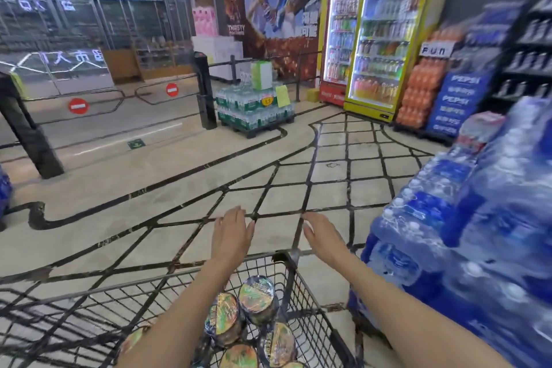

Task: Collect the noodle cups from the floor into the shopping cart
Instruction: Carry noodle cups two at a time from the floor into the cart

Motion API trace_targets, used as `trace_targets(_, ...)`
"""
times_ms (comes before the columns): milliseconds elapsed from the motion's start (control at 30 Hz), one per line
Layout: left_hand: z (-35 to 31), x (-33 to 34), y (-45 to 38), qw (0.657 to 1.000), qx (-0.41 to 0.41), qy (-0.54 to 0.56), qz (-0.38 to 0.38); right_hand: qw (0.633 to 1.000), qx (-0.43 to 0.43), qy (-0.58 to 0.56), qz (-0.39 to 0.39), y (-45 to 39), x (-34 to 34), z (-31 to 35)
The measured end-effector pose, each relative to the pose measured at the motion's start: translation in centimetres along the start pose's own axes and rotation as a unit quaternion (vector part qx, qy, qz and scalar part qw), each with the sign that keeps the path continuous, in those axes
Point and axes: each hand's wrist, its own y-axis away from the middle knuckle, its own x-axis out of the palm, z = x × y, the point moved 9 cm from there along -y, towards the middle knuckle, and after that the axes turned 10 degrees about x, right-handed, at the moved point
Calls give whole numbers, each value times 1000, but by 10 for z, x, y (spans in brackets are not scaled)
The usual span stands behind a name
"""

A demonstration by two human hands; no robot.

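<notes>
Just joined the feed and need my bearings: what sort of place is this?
Most likely a supermarket, near its entrance gates. Lit drink coolers stand against the wall, shrink-wrapped bottled water packs are stacked on the floor, and a wire shopping cart holds noodle cups.

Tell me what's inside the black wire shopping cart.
Inside the black wire shopping cart lie several foil-lidded round noodle cups, piled at its right side. The left forearm covers part of the pile, so no exact count.
</notes>
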Motion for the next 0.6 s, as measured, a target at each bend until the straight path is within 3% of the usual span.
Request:
trace_targets(300,-155,24,-20,976,210,59,2,979,167,-18,-111,87,-99,-124)
trace_targets(467,-285,36,7,927,352,124,16,940,288,9,-181,200,-156,-201)
trace_targets(600,-410,43,76,869,471,141,57,881,391,1,-265,333,-201,-260)
